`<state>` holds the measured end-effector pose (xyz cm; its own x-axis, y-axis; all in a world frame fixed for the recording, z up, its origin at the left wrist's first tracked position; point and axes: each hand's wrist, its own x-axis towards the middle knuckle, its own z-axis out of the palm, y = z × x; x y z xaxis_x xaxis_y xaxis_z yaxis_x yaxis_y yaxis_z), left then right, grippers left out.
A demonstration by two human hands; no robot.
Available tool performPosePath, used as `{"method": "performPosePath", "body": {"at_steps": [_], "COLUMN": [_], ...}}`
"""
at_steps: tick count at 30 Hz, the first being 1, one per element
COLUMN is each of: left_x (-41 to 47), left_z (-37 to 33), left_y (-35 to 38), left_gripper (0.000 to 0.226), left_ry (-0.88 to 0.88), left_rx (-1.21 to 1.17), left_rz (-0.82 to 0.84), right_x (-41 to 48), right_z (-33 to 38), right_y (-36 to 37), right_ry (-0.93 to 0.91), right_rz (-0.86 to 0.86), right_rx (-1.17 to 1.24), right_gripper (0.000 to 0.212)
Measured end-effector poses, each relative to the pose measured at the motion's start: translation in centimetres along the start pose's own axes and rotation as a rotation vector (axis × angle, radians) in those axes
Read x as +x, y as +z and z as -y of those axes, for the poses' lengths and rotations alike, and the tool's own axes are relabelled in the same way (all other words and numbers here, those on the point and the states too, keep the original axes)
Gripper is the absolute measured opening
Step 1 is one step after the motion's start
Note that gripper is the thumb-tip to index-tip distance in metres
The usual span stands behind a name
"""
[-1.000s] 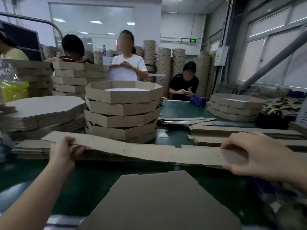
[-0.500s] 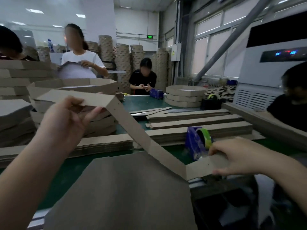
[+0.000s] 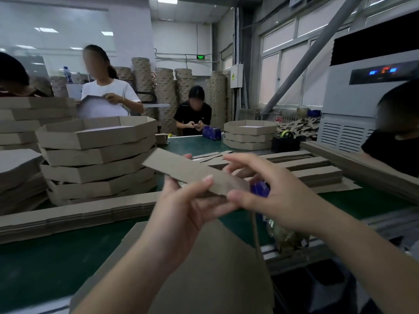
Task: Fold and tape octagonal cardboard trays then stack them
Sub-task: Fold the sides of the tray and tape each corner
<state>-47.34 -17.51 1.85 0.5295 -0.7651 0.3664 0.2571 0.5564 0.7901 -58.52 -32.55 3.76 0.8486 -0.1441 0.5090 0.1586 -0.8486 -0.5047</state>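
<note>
- Head view: a folded cardboard strip (image 3: 192, 172) is held in the air, just to the right of the stack of trays (image 3: 97, 155) and about level with its middle layers.
- The left hand (image 3: 181, 207) grips the strip, thumb laid across its near face and fingers (image 3: 217, 206) curled beneath.
- The right hand (image 3: 272, 193) takes the strip's end farthest from the stack, thumb at its lower edge and fingers loosely curved over the top.
- A flat cardboard sheet (image 3: 204, 268) lies on the green table (image 3: 45, 257), nearer the camera than the stack.
- A purple tape dispenser (image 3: 259, 188) sits right of the stack, mostly hidden behind the right hand.
- A pile of flat strips (image 3: 79, 214) lies along the stack's near side.
</note>
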Motion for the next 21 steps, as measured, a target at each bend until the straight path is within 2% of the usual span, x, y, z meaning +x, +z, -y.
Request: {"method": "performPosePath", "body": {"at_steps": [4, 6, 7, 9, 10, 11, 12, 13, 15, 19, 21], "left_x": [-0.6, -0.8, -0.8, -0.5, -0.4, -0.3, -0.4, -0.5, -0.6, -0.7, -0.9], "left_z": [1.3, 1.2, 0.9, 0.5, 0.4, 0.5, 0.6, 0.6, 0.7, 0.6, 0.7], "left_y": [-1.0, -3.1, -4.5, -8.0, -9.8, -11.2, -12.2, -12.8, -13.4, -12.7, -12.2], "left_gripper": [0.051, 0.046, 0.039, 0.038, 0.043, 0.044, 0.04, 0.032, 0.019, 0.009, 0.024], "left_ry": [-0.036, 0.017, 0.095, 0.223, 0.195, 0.084, -0.058, -0.174, -0.221, -0.081, -0.032], "left_rx": [-0.017, 0.203, 0.441, 1.138, 1.502, 1.746, 1.849, 1.797, 1.536, 1.392, 1.309], "left_rz": [0.07, 0.078, 0.049, -0.081, -0.122, -0.152, -0.177, -0.195, -0.216, -0.231, -0.272], "right_x": [0.1, -0.1, -0.2, -0.5, -0.5, -0.6, -0.7, -0.7, -0.7, 0.4, 1.1], "right_z": [-0.1, -0.7, -1.1, -2.3, -2.8, -3.4, -3.9, -4.5, -5.5, -6.5, -6.5], "right_y": [2.0, 2.4, 2.4, 2.5, 2.6, 2.9, 3.2, 3.7, 4.5, 5.6, 6.1], "right_ry": [-0.044, -0.035, -0.022, 0.026, 0.058, 0.086, 0.104, 0.115, 0.135, 0.165, 0.174], "right_rz": [-0.04, -0.071, -0.094, -0.132, -0.131, -0.116, -0.097, -0.083, -0.06, 0.03, 0.069], "right_rx": [-0.004, 0.035, 0.051, 0.065, 0.066, 0.069, 0.076, 0.085, 0.094, 0.085, 0.096], "right_gripper": [0.059, 0.057, 0.057, 0.06, 0.062, 0.062, 0.058, 0.051, 0.039, 0.035, 0.033]}}
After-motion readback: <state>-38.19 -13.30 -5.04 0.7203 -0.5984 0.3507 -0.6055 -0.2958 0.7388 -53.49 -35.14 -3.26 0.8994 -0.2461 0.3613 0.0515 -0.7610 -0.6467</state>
